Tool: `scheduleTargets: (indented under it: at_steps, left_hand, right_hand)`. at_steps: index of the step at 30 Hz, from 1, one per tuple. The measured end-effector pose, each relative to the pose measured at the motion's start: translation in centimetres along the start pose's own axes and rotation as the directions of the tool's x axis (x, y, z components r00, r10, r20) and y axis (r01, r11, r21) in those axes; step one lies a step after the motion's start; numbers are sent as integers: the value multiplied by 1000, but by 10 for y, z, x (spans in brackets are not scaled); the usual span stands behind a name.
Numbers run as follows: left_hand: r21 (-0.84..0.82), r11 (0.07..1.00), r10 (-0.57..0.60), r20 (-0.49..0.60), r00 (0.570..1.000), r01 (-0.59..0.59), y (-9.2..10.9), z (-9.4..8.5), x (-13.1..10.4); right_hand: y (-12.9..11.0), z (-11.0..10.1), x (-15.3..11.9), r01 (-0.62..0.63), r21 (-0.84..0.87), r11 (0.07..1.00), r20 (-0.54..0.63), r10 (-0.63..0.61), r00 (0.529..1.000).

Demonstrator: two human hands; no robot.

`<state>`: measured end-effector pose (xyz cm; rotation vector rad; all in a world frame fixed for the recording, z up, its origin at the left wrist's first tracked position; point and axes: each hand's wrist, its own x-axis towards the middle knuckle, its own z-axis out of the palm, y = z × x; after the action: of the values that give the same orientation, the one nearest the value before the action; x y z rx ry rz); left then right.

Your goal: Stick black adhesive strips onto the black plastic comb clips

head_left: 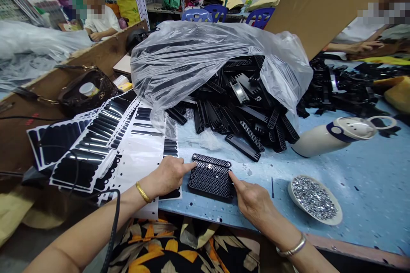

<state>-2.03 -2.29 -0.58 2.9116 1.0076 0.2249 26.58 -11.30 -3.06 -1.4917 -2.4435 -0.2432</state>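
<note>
Several black textured strips (211,182) lie side by side in a block on the blue table, with a few small shiny metal pieces (209,166) on top. From the left, my left hand (171,175) touches the strips' left end with its outstretched index finger, the other fingers curled. At the right end, the index finger of my right hand (253,200) rests on a strip's tip. Neither hand shows anything held. Behind them, black combs (243,147) spill from a clear plastic bag (192,47).
A bowl of small metal pieces (314,198) and a leaning bottle (333,136) stand at the right. Sheets of black stickers (96,140) and a dark cable lie left, near a brown bag (86,89). Other people sit at far left and far right.
</note>
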Motion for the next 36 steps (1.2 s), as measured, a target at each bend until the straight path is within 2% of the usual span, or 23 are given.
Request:
scheduleTargets:
  at_steps: [4, 11, 16, 19, 21, 26, 28, 32, 36]
  left_hand:
    - [2, 1000, -12, 4, 1000, 12, -1, -3, 1]
    - [23, 999, -32, 74, 997, 30, 0, -9, 4]
    - [-11, 1000, -27, 121, 992, 28, 5, -4, 4]
    - [-86, 995, -41, 73, 996, 47, 5, -5, 5]
    - [-133, 990, -36, 26, 999, 39, 8, -6, 6]
    - [-192, 980, 50, -44, 998, -57, 22, -9, 11]
    - [-176, 984, 13, -31, 999, -18, 27, -9, 17]
    - [-151, 978, -145, 12, 989, 145, 31, -6, 33]
    - [-153, 968, -195, 49, 980, 200, 33, -2, 44]
  right_hand:
    - [0, -2, 1, 1, -22, 1000, 17, -1, 1000]
    - [0, 0, 0, 16, -36, 999, 5, -16, 1000]
    - [1, -3, 3, -42, 86, 995, 12, 41, 999]
    - [1, -11, 9, -126, 213, 969, 21, 124, 992]
    - [-2, -15, 12, -139, 238, 961, 3, 143, 990]
    - [-19, -18, 15, -13, 164, 986, -31, 18, 999]
    - [-27, -18, 14, 12, 123, 992, -4, -11, 1000]
    - [-35, -19, 16, 14, 49, 999, 49, -16, 999]
    - [-35, -20, 18, 12, -11, 1000, 96, -11, 995]
